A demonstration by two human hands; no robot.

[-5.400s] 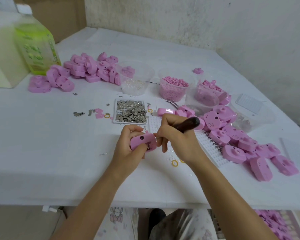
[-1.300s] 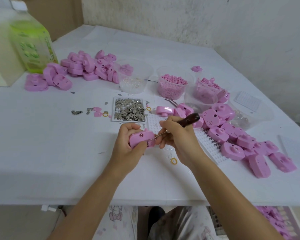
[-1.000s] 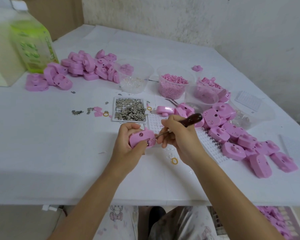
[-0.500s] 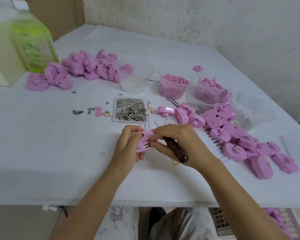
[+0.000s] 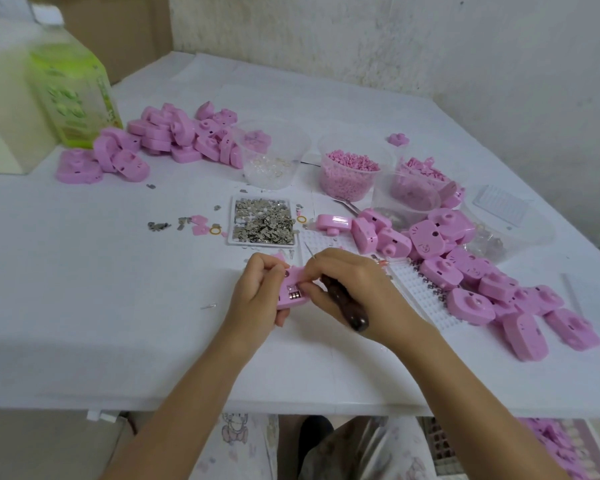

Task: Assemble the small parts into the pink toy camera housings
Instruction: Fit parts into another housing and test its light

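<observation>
Head view. The housing (image 5: 290, 296) is gripped in the left hand (image 5: 257, 289), between both hands, with its long axis seemingly running away from the body. Its contacts (image 5: 294, 292) are pinched at by the right hand (image 5: 357, 289), which has the tool (image 5: 343, 304) tucked in the palm, handle bodyward. The tray (image 5: 262, 241) lies just beyond. A second ago the tool tip was held against the housing, handle pointing away.
</observation>
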